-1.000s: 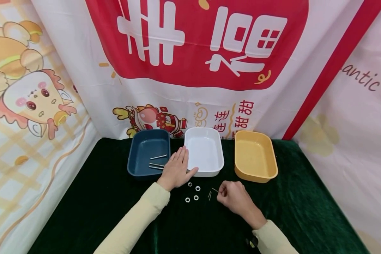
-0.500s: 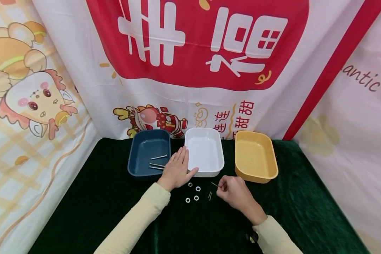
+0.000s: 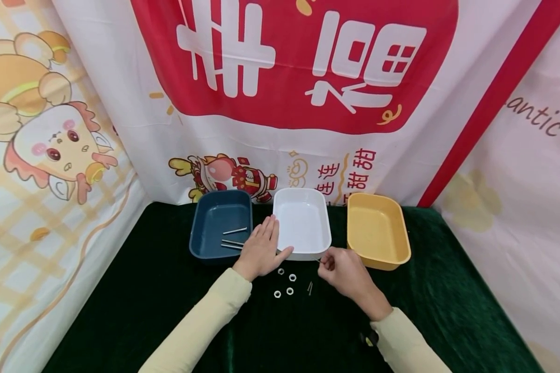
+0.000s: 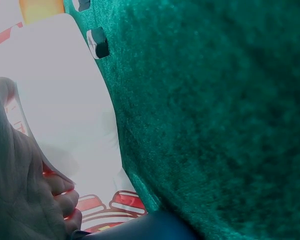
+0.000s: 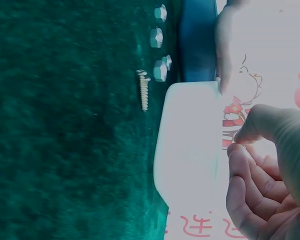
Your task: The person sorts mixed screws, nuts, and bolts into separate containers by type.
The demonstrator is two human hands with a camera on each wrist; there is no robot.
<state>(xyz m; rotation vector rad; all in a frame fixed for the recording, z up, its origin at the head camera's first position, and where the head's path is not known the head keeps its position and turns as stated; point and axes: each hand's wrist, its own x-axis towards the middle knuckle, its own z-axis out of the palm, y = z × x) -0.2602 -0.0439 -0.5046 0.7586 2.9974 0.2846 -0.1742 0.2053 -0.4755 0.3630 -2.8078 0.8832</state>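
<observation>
My left hand [image 3: 260,249] lies with straight fingers across the left rim of the white tray [image 3: 303,224], its thumb at the front edge. Near that tray's front right corner, my right hand [image 3: 347,274] pinches a small screw [image 3: 319,260] between thumb and fingertips; most of it is hidden. On the cloth below lie two more screws [image 5: 144,92], close together. Several hex nuts [image 3: 290,291] are scattered to their left. Long bolts [image 3: 235,231] lie in the blue tray [image 3: 203,248], partly behind my left hand.
A yellow tray [image 3: 378,228] stands to the right of the white one. All three trays are in a row at the back of the green cloth [image 3: 168,311], against a printed curtain [image 3: 284,114]. A small dark object [image 3: 368,338] is by the right sleeve.
My right hand has moved up and away from the two loose screws toward the white tray, carrying the pinched screw. The left hand has stayed in place on the rim.
</observation>
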